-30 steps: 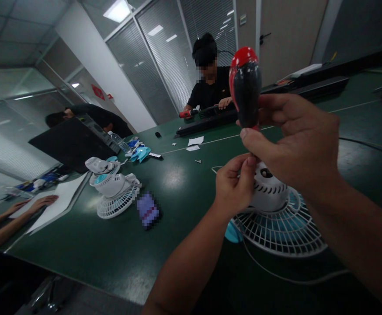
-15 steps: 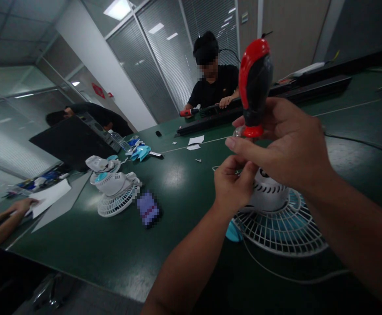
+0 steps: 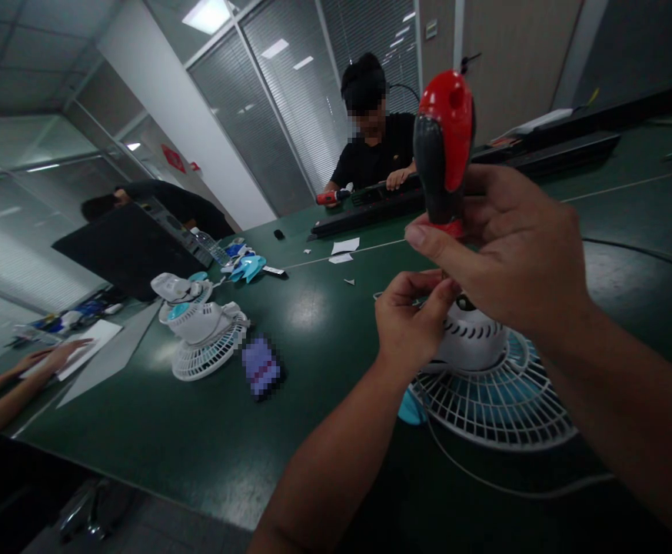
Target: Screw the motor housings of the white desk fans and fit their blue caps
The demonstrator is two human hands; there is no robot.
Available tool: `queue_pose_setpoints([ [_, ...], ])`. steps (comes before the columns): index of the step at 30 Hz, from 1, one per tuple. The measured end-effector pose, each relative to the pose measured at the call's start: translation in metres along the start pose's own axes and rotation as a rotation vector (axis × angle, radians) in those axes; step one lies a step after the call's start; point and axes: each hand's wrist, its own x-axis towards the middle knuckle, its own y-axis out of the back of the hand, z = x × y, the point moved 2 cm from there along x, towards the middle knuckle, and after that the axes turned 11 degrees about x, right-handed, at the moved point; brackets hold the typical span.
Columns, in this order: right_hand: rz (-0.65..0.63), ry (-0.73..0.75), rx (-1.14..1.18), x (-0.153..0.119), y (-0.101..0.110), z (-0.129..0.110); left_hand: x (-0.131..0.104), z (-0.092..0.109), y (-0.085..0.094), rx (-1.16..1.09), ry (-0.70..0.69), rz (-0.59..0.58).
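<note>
My right hand (image 3: 506, 246) is closed round the lower handle of a red and black screwdriver (image 3: 445, 146), which stands upright with its shaft pointing down. Just below, my left hand (image 3: 414, 315) pinches with thumb and forefinger near the lower end of the shaft; what lies between those fingertips is hidden. Beneath both hands a white fan (image 3: 468, 346) lies face down on its grille, with pale blue blades showing through the bars. A light blue part (image 3: 410, 408) shows at the grille's left edge, and a white cord runs off to the right.
A second white fan (image 3: 206, 327) lies to the left, beside a blurred purple object (image 3: 261, 368). Paper scraps (image 3: 344, 246) and a black bar (image 3: 370, 211) lie farther back. One co-worker sits opposite; another person's hands (image 3: 53, 358) rest on paper at far left.
The screwdriver handle has turned about its axis, so its red side now faces right. My right thumb has shifted up slightly. At far left, the other person's hand has moved over the paper.
</note>
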Motion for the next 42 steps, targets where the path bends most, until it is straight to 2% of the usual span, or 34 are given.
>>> queue_pose_setpoints([
  [4, -0.067, -0.028, 0.004, -0.001, -0.001, 0.003, -0.001, -0.001, 0.000, 0.030, 0.001, -0.007],
  [9, -0.109, -0.078, 0.000, -0.001, 0.000, 0.008, -0.005, -0.002, 0.000, 0.122, -0.144, -0.130],
  [12, -0.120, -0.095, 0.064, -0.001, 0.000, 0.007, -0.004, -0.007, 0.002, 0.167, -0.152, -0.159],
  [19, -0.065, -0.069, 0.038, 0.002, 0.000, 0.003, -0.002, -0.009, 0.004, 0.116, -0.114, -0.135],
  [25, 0.010, -0.050, 0.000, 0.003, 0.002, 0.008, -0.002, -0.004, 0.001, 0.046, -0.085, -0.095],
  [31, 0.054, -0.031, 0.135, 0.004, 0.000, 0.010, -0.001, 0.000, 0.001, 0.007, -0.030, -0.041],
  [37, 0.201, 0.032, 0.088, 0.005, 0.003, 0.008, -0.001, 0.001, -0.003, -0.080, -0.001, -0.006],
  [42, 0.170, 0.072, 0.091, 0.004, 0.003, 0.009, 0.000, 0.005, -0.003, -0.086, 0.029, 0.006],
])
